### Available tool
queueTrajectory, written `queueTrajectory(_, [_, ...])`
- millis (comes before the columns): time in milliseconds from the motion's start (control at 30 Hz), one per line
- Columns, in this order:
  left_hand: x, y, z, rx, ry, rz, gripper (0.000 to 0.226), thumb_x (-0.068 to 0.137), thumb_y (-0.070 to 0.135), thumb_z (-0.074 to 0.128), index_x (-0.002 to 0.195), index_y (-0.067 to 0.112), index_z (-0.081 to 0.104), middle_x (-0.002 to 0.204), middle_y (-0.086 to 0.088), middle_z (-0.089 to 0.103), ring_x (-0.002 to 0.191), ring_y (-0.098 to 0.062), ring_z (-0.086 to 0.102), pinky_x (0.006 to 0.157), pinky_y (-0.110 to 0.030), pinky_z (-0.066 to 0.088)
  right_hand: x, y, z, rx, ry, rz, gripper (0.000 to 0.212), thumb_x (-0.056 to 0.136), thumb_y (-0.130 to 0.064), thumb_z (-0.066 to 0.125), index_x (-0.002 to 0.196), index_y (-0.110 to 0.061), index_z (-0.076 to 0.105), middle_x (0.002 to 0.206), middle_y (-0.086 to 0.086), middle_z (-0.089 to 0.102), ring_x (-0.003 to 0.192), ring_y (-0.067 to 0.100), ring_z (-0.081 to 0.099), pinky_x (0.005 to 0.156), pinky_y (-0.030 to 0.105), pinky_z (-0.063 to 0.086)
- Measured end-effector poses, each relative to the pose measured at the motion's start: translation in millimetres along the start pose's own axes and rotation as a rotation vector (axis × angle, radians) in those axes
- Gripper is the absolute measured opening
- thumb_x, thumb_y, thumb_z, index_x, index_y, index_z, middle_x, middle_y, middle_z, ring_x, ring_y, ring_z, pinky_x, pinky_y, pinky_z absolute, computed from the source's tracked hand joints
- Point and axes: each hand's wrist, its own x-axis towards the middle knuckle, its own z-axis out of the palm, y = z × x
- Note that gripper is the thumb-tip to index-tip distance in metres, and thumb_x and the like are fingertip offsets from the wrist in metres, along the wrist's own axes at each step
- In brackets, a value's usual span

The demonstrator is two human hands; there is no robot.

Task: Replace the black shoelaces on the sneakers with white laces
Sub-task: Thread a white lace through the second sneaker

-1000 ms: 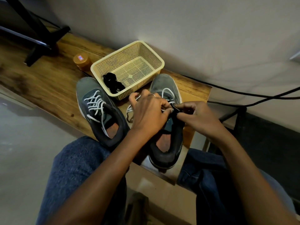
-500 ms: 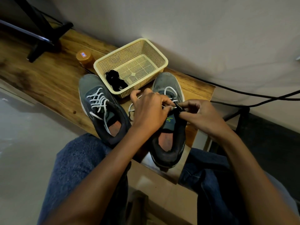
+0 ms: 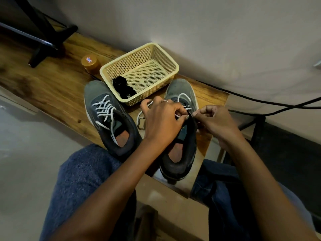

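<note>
Both hands meet over the right sneaker (image 3: 180,136) on the wooden table (image 3: 57,94). The left hand (image 3: 163,122) curls over its eyelets, fingers on the white lace (image 3: 184,101); the right hand (image 3: 215,120) pinches the lace end just beside it. A loose loop of lace trails left of that grip. Further left stands the left sneaker (image 3: 107,117) — laced in white. Beyond the grip sits a cream mesh basket (image 3: 156,51) holding a bundled black lace (image 3: 124,89); an orange-lidded jar (image 3: 90,63) stands beside the basket.
</note>
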Motion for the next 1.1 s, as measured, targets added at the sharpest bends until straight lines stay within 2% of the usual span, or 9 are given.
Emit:
queueTrajectory(100, [2.1,-1.5,-3.3,-0.018,-0.025,-0.003,0.018,0.081,0.048,0.068,0.095,0.037,0.068,0.102,0.014,0.061,0.108,-0.012,0.043,0.087,-0.032,0.014,0.3,-0.8,2.0,-0.116,0.038,-0.045,0.012,0.098,-0.012,0.052,0.089,-0.011,0.060,0.075,0.006,0.065,0.060,0.013,0.063,0.055,0.022,0.053])
queueTrajectory(167, [2.6,-2.9,-5.0,-0.019,-0.043,0.000,0.031,0.076,0.047,0.073,0.104,0.037,0.062,0.112,0.012,0.055,0.112,-0.014,0.041,0.084,-0.030,0.013,-0.8,-2.8,2.7,-0.052,0.066,-0.042,0.013,0.101,-0.013,0.044,0.093,-0.011,0.053,0.077,0.005,0.063,0.059,0.014,0.059,0.055,0.025,0.052])
queueTrajectory(267, [2.8,-6.5,-7.4,-0.032,-0.109,-0.037,0.059,0.072,0.045,0.078,0.120,0.035,0.046,0.125,0.008,0.048,0.119,-0.017,0.039,0.088,-0.033,0.021,-3.3,-7.4,0.9,0.048,0.112,-0.025,0.010,0.103,-0.015,0.037,0.098,-0.011,0.045,0.082,0.008,0.060,0.057,0.016,0.056,0.053,0.027,0.051])
queueTrajectory(400, [4.8,-11.2,-9.9,-0.058,-0.197,-0.154,0.073,0.074,0.049,0.075,0.132,0.029,0.035,0.136,0.002,0.042,0.128,-0.023,0.036,0.098,-0.043,0.033,-1.9,-3.3,-2.6,0.000,0.217,-0.113,0.017,0.103,-0.015,0.036,0.088,-0.019,0.042,0.086,0.008,0.063,0.059,0.018,0.061,0.058,0.038,0.053])
queueTrajectory(500, [5.8,-14.3,-9.1,-0.067,-0.256,-0.202,0.074,0.080,0.047,0.070,0.139,0.021,0.033,0.139,-0.006,0.041,0.130,-0.027,0.037,0.103,-0.042,0.034,-3.2,-1.3,-3.3,-0.045,0.248,-0.173,0.014,0.104,-0.018,0.033,0.092,-0.019,0.040,0.089,0.007,0.065,0.062,0.023,0.066,0.064,0.042,0.057])
queueTrajectory(667, [6.5,-14.9,-10.3,-0.058,-0.323,-0.240,0.071,0.087,0.047,0.063,0.140,0.011,0.034,0.139,-0.013,0.045,0.131,-0.029,0.041,0.104,-0.037,0.034,-7.5,-7.0,-6.4,0.082,0.306,-0.271,0.013,0.106,-0.017,0.025,0.098,-0.020,0.035,0.090,0.002,0.063,0.054,0.014,0.064,0.054,0.031,0.054])
queueTrajectory(833, [7.1,-12.5,-13.9,-0.027,-0.377,-0.287,0.069,0.092,0.048,0.055,0.143,0.009,0.028,0.140,-0.014,0.050,0.129,-0.032,0.046,0.101,-0.041,0.037,-13.6,-11.9,-6.0,0.229,0.392,-0.442,0.012,0.106,-0.014,0.024,0.100,-0.016,0.035,0.094,0.013,0.065,0.063,0.015,0.069,0.058,0.028,0.057])
queueTrajectory(933, [6.3,-11.2,-15.3,0.003,-0.391,-0.294,0.062,0.094,0.046,0.051,0.141,0.009,0.032,0.134,-0.015,0.055,0.124,-0.034,0.051,0.098,-0.042,0.041,-20.4,-16.0,-4.2,0.267,0.542,-0.603,0.017,0.105,-0.013,0.026,0.095,-0.025,0.034,0.091,0.014,0.064,0.072,0.018,0.071,0.066,0.031,0.058])
queueTrajectory(1100, [6.4,-13.0,-12.9,0.047,-0.395,-0.281,0.049,0.094,0.050,0.048,0.127,0.014,0.049,0.124,-0.010,0.061,0.116,-0.033,0.056,0.096,-0.043,0.043,-22.2,-24.4,-15.6,0.324,0.850,-0.908,0.006,0.103,-0.014,0.031,0.100,-0.018,0.035,0.098,0.024,0.062,0.085,0.027,0.070,0.074,0.033,0.056])
